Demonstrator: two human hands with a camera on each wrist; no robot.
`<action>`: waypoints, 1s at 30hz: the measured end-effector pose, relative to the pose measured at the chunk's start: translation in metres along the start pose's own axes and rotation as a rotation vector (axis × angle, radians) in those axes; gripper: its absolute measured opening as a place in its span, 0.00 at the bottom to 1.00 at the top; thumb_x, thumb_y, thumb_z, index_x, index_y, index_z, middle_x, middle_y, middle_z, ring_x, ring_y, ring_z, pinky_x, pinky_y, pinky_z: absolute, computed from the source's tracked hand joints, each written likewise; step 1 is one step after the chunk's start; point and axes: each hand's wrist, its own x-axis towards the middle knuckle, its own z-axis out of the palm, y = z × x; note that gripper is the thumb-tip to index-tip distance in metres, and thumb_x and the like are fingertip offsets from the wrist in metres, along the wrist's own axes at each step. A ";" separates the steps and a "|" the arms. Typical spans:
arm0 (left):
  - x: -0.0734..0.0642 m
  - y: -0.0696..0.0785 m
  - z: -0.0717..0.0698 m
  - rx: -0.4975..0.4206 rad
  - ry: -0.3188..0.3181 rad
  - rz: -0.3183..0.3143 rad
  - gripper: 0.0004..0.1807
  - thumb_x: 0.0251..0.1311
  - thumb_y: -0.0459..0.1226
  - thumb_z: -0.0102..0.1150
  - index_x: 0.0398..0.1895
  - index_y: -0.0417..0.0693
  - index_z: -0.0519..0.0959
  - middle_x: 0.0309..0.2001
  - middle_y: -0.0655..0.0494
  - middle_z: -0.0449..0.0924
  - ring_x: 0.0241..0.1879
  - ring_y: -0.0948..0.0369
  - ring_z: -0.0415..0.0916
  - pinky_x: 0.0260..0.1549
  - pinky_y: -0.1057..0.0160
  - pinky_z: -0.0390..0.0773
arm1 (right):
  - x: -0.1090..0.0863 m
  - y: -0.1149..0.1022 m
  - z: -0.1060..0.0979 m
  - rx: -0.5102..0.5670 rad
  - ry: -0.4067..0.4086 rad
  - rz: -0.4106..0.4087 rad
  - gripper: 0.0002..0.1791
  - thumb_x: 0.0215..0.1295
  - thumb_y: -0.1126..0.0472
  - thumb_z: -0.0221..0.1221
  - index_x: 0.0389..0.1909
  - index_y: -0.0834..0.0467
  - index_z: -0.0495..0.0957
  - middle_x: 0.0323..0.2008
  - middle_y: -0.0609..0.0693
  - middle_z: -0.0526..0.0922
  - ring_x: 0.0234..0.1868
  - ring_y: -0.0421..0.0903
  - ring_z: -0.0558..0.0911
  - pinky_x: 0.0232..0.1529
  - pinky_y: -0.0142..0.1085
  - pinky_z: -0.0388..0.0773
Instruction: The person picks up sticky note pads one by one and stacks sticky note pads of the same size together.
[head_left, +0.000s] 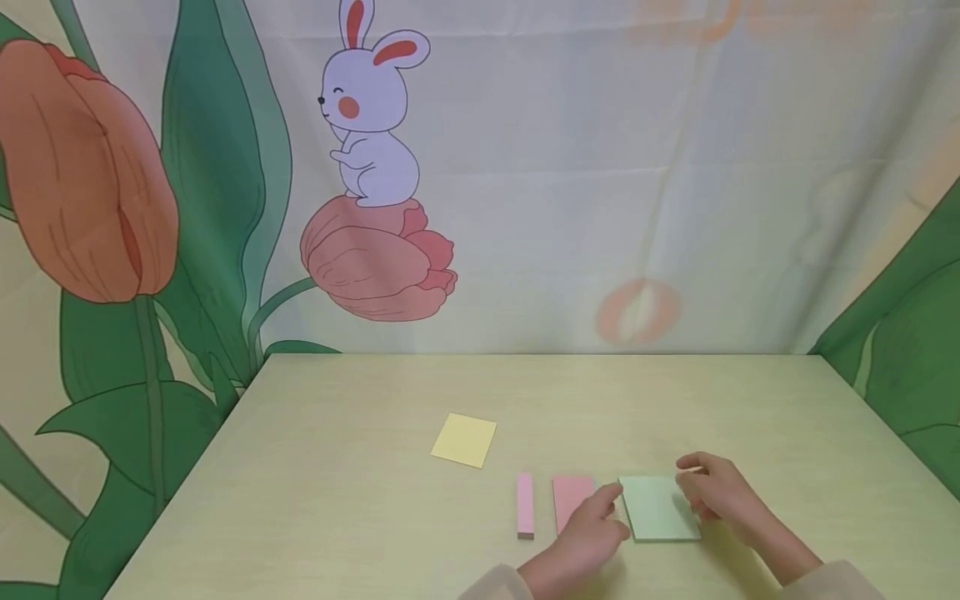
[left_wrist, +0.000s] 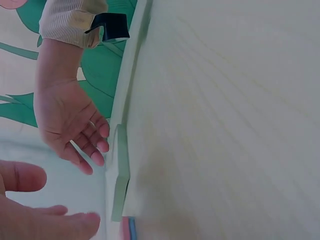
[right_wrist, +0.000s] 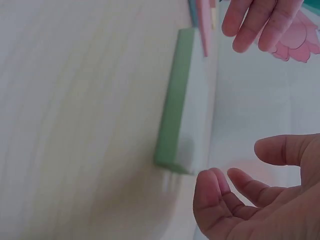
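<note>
A square pale green sticky note pad (head_left: pixel 663 510) lies flat on the table between the two hands. My left hand (head_left: pixel 585 537) is at its left edge, fingers loosely extended, overlapping a pink pad (head_left: pixel 567 497) in the head view. Above the green pad's right edge hovers my right hand (head_left: pixel 723 493), its fingers loosely bent with nothing between them. The right wrist view shows the thick green side of the pad (right_wrist: pixel 177 95) close to the right fingertips. Seen from the left wrist, a gap separates the left fingers from the pad (left_wrist: pixel 119 175).
A narrow pink pad (head_left: pixel 525 504) lies left of the pink one, lengthwise toward the person. Farther back on the table (head_left: pixel 337 467) is a square yellow sticky note (head_left: pixel 465 440), slightly turned. Behind the table hangs a cloth (head_left: pixel 525 208) printed with tulips and a rabbit.
</note>
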 end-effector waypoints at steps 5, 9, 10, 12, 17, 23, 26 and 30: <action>-0.005 0.004 -0.009 -0.040 0.118 0.028 0.32 0.48 0.28 0.48 0.61 0.43 0.60 0.63 0.43 0.59 0.62 0.43 0.55 0.57 0.40 0.57 | -0.009 -0.014 0.004 0.000 -0.018 -0.086 0.25 0.60 0.60 0.46 0.57 0.70 0.60 0.44 0.67 0.74 0.35 0.48 0.75 0.30 0.36 0.74; -0.007 0.003 -0.013 -0.108 0.148 0.032 0.35 0.49 0.27 0.47 0.64 0.40 0.54 0.68 0.41 0.46 0.66 0.41 0.41 0.58 0.36 0.47 | -0.013 -0.023 0.009 0.051 -0.061 -0.126 0.27 0.63 0.58 0.46 0.59 0.68 0.58 0.57 0.69 0.65 0.52 0.58 0.71 0.43 0.44 0.75; -0.007 0.002 -0.014 -0.117 0.156 0.032 0.35 0.48 0.27 0.46 0.64 0.39 0.52 0.68 0.40 0.42 0.66 0.41 0.38 0.58 0.35 0.45 | -0.013 -0.024 0.010 0.074 -0.075 -0.134 0.27 0.63 0.58 0.46 0.60 0.68 0.57 0.58 0.69 0.63 0.55 0.59 0.69 0.45 0.45 0.74; -0.006 0.001 -0.015 -0.128 0.176 0.029 0.37 0.48 0.27 0.46 0.65 0.38 0.51 0.68 0.38 0.38 0.66 0.40 0.34 0.58 0.35 0.41 | -0.014 -0.027 0.013 0.129 -0.104 -0.142 0.29 0.62 0.58 0.47 0.61 0.67 0.55 0.60 0.68 0.61 0.56 0.59 0.68 0.48 0.46 0.73; -0.002 -0.002 -0.019 -0.141 0.232 -0.011 0.38 0.45 0.27 0.47 0.65 0.37 0.50 0.68 0.35 0.36 0.66 0.39 0.34 0.59 0.37 0.39 | -0.016 -0.031 0.021 0.275 -0.185 -0.121 0.30 0.62 0.58 0.47 0.63 0.66 0.52 0.61 0.69 0.58 0.55 0.57 0.69 0.52 0.45 0.71; 0.000 -0.003 -0.024 -0.205 0.236 -0.074 0.39 0.47 0.28 0.47 0.66 0.37 0.48 0.67 0.34 0.39 0.65 0.38 0.37 0.59 0.37 0.41 | -0.017 -0.034 0.032 0.392 -0.243 -0.057 0.32 0.62 0.56 0.49 0.63 0.64 0.51 0.60 0.67 0.60 0.53 0.53 0.73 0.52 0.42 0.72; 0.000 -0.004 -0.026 -0.214 0.236 -0.094 0.38 0.47 0.28 0.47 0.65 0.37 0.48 0.66 0.33 0.44 0.64 0.37 0.42 0.59 0.37 0.45 | -0.016 -0.035 0.037 0.414 -0.279 -0.048 0.34 0.61 0.56 0.49 0.64 0.65 0.49 0.60 0.68 0.59 0.54 0.55 0.72 0.52 0.44 0.72; 0.002 -0.006 -0.026 -0.226 0.232 -0.127 0.38 0.47 0.29 0.47 0.65 0.38 0.48 0.65 0.33 0.47 0.63 0.37 0.45 0.58 0.37 0.47 | -0.014 -0.035 0.043 0.452 -0.329 -0.034 0.35 0.61 0.57 0.49 0.64 0.65 0.47 0.61 0.69 0.55 0.58 0.59 0.66 0.51 0.47 0.71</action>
